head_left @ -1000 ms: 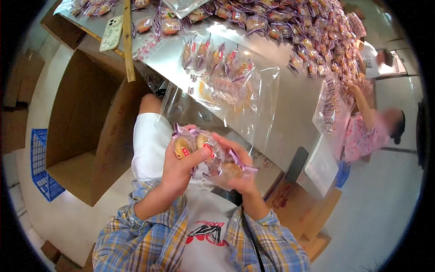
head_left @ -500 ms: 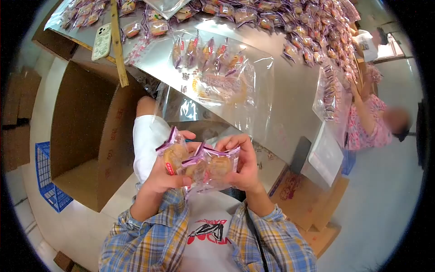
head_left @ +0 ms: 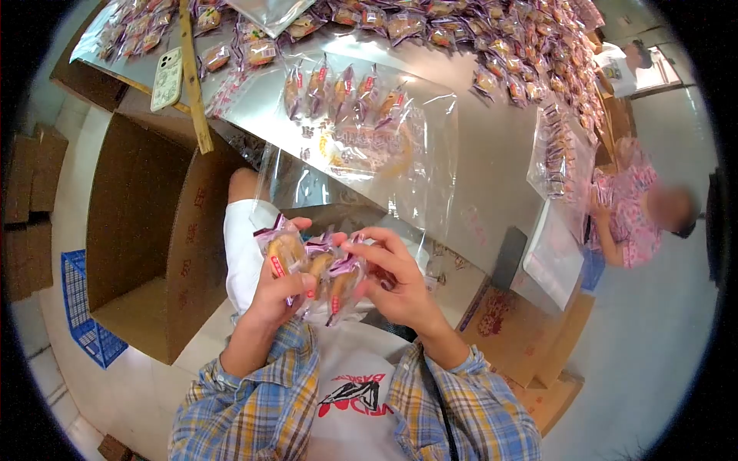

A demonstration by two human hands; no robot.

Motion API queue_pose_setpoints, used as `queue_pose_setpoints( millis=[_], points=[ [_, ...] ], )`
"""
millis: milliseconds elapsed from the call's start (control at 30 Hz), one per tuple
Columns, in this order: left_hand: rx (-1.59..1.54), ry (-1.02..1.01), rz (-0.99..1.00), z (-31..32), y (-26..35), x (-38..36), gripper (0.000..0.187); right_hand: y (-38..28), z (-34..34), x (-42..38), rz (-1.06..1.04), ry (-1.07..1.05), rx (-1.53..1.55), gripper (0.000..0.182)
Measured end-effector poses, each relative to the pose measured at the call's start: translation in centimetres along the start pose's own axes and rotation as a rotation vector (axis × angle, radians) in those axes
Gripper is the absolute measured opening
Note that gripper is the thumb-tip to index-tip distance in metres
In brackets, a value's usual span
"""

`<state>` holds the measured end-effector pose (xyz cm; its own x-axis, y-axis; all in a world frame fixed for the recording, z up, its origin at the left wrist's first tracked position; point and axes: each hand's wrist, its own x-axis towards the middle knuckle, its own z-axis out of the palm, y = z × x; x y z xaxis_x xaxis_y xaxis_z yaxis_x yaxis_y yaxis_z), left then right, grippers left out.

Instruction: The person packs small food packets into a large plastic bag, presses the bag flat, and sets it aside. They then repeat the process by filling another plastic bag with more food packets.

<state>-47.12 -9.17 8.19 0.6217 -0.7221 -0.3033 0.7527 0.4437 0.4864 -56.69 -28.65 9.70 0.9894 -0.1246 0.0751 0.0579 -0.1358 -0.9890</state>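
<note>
My left hand [head_left: 265,303] is closed around a wrapped pastry [head_left: 286,253] in clear and purple film, above my lap. Beside it, a second wrapped pastry [head_left: 317,269] sits between my hands. My right hand [head_left: 401,286] pinches a third wrapped pastry [head_left: 346,286], fingertips on its purple end, tilted against the others. Just beyond my hands, a large clear plastic bag [head_left: 430,146] lies over the table edge. Several wrapped pastries [head_left: 342,94] stand in a row inside its far end.
A heap of wrapped pastries [head_left: 530,54] covers the far side of the metal table [head_left: 484,161]. A phone [head_left: 167,79] and a wooden strip [head_left: 194,84] lie at the left. An open cardboard box [head_left: 138,238] and a blue crate [head_left: 83,307] stand left; a person [head_left: 626,207] is at right.
The pastries in my hands have turned more edge-on and drawn closer together. My right hand has shifted left with its packet. At right, the other person's arm has drawn back from the heap.
</note>
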Motion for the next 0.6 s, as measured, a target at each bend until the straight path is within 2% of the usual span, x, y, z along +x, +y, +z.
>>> queue_pose_setpoints(
  millis=[67,167,267,300,367,467,500,533,600],
  points=[
    [0.116,0.013,0.001,-0.6,-0.1,-0.1,0.101,-0.1,-0.5,-0.2,0.106,0.003,-0.035,0.059],
    [0.238,0.006,0.034,0.1,-0.5,0.2,0.113,1.0,-0.4,-1.0,0.048,0.002,-0.045,0.059],
    [0.296,0.093,0.005,0.3,-0.6,-0.3,0.102,0.6,-0.3,-1.5,0.025,0.016,-0.115,0.060],
    [0.258,0.156,0.036,0.1,-1.4,-0.1,0.093,0.7,-0.1,-1.6,-0.031,0.085,-0.025,0.060],
    [0.173,0.130,0.028,0.2,-1.8,0.1,0.090,1.5,0.5,-1.4,-0.150,0.223,0.154,0.060],
    [0.089,0.072,-0.029,1.2,-2.2,0.2,0.086,1.9,0.1,-1.9,-0.086,0.190,0.427,0.061],
    [0.053,0.056,-0.061,1.4,-2.3,0.1,0.086,2.2,0.2,-2.0,-0.082,0.134,0.535,0.055],
    [0.019,0.034,-0.084,1.5,-2.3,0.2,0.086,2.3,0.3,-2.0,-0.114,0.144,0.480,0.052],
    [0.175,0.023,-0.061,1.5,-1.7,0.2,0.088,2.7,0.5,-1.5,-0.183,0.160,0.370,0.047]
  ],
)
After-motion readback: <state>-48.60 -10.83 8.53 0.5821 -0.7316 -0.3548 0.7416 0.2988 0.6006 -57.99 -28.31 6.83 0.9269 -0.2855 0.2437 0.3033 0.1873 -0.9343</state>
